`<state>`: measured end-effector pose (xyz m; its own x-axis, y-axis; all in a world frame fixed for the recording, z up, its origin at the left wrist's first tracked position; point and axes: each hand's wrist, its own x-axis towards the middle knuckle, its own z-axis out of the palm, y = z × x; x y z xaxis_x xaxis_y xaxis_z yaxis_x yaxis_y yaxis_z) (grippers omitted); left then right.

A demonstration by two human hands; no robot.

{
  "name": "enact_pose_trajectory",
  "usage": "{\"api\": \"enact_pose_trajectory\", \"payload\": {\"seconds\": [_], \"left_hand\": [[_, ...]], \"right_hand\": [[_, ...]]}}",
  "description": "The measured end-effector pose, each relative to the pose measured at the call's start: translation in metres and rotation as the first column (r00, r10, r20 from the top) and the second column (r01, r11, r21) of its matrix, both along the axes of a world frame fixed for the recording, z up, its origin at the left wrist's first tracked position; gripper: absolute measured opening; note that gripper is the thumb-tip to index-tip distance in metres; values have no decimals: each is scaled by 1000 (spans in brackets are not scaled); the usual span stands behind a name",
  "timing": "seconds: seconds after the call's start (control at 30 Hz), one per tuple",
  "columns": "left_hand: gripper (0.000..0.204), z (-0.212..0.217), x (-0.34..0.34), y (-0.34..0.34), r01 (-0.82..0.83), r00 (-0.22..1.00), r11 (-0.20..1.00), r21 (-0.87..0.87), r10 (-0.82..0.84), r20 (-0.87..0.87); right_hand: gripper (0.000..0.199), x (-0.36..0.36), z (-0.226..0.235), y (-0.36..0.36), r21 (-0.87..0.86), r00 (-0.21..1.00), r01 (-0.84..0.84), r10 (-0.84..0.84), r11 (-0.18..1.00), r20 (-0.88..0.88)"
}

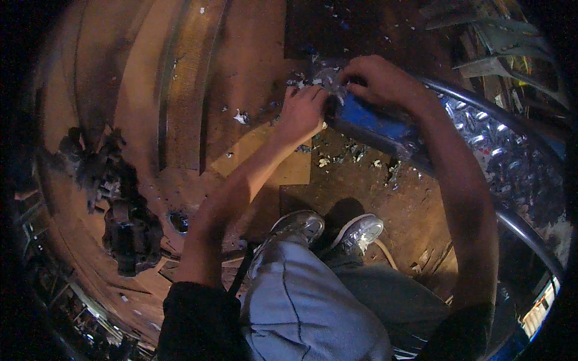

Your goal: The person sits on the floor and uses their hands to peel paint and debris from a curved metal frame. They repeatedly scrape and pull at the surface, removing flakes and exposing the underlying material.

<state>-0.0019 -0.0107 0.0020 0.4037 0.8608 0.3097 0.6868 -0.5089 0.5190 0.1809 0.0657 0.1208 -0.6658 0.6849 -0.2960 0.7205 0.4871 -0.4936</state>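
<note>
My left hand (304, 111) is closed, fingers curled over the left end of a long blue block (376, 120) with a dark edge. My right hand (376, 81) arches above the same block, its fingers bent inward in a pinch. Between the two sets of fingertips sits a crumpled, greyish, partly see-through material (328, 77), too blurred to name. What each hand grips is hidden by its own fingers. Pale flakes and shreds (241, 117) lie scattered around the block.
A curved metal tube (527, 234) borders a surface of shiny, raised metal shapes (475, 129) at right. Dark, greasy machine parts (129, 228) lie at left, beside a long metal channel (183, 90). A tan flat sheet (271, 156) lies ahead of my shoes (358, 231).
</note>
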Motion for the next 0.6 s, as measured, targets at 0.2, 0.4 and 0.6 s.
{"api": "enact_pose_trajectory", "payload": {"seconds": [0.2,0.4,0.6], "left_hand": [[25,-4,10,-5,-7,994,999,37,11,-108],[29,-12,14,-10,-30,999,997,-68,28,-40],[29,-23,4,-10,8,999,999,-42,-6,47]], "right_hand": [[19,1,2,-1,19,1000,-2,2,1000,-23],[19,4,1,-1,44,999,-6,7,999,-31],[21,6,-2,0,18,999,14,-13,1000,-46]]}}
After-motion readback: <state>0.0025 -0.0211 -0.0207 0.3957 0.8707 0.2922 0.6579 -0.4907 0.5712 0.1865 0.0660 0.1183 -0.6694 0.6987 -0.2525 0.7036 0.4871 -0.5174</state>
